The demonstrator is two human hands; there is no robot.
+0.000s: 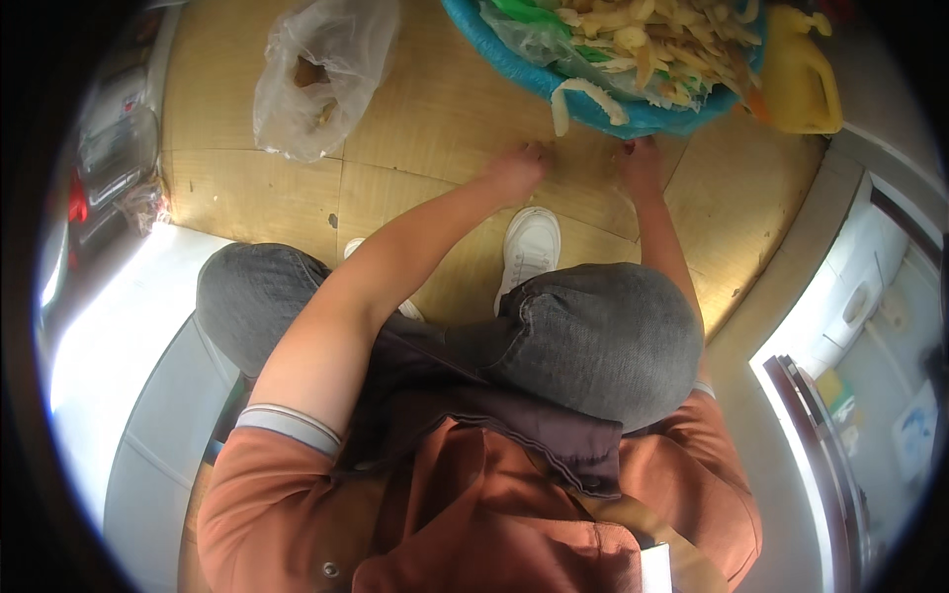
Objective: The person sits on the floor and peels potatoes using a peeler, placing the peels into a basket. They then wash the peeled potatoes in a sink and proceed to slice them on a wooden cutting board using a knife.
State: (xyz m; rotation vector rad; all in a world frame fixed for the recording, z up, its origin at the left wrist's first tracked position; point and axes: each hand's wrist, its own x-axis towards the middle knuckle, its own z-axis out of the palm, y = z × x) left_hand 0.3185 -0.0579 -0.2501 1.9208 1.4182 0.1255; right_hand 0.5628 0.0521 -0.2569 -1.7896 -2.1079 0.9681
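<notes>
My left hand is low over the tan tiled floor, above the toe of a white shoe. Its fingers are curled and blurred, and whether they pinch anything cannot be made out. To its right, my right hand reaches to the floor just below a bin with a blue plastic liner. A small dark red spot shows at its fingertips, too unclear to name. Vegetable peelings and green and clear plastic bags fill the bin. One long pale peeling hangs over the near rim, between the hands.
A translucent plastic bag with something brown inside stands on the floor at upper left. Right of the bin is a yellow plastic jug. Clear containers line the left side. A glass-fronted cabinet stands at right.
</notes>
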